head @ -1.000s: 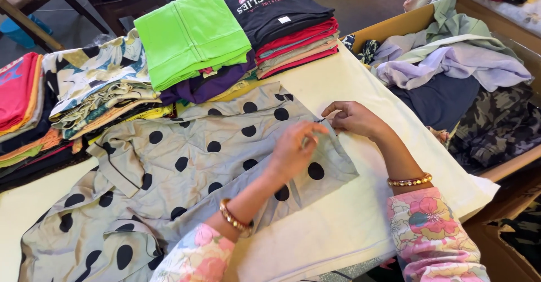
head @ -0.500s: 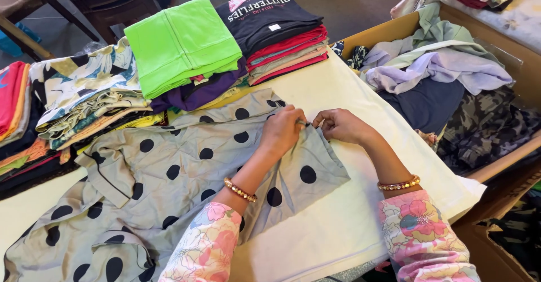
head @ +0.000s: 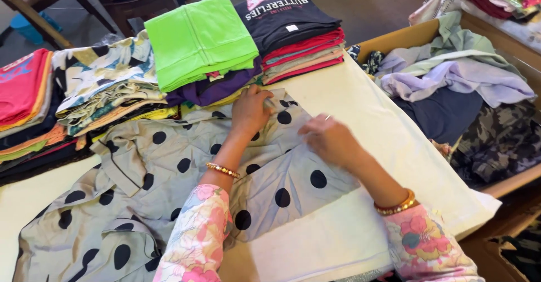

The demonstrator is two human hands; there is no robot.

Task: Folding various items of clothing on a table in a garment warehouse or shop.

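Both hands move up the polka-dot garment (head: 169,203) on the cream table (head: 360,107).

Half a second ago we saw the fingertips meeting at the fabric's far edge; now the left hand (head: 251,110) presses near the folded stacks (head: 203,40), fingers curled on the cloth, while the right hand (head: 329,141) lies flat, smoothing. We judge the fold is being settled.

Left hand (head: 249,110) extended forward, palm down, fingers curled. Right hand (head: 328,139) alongside, palm down, apparently flat though blurred. Both forearms angle inward, wrists bangled.
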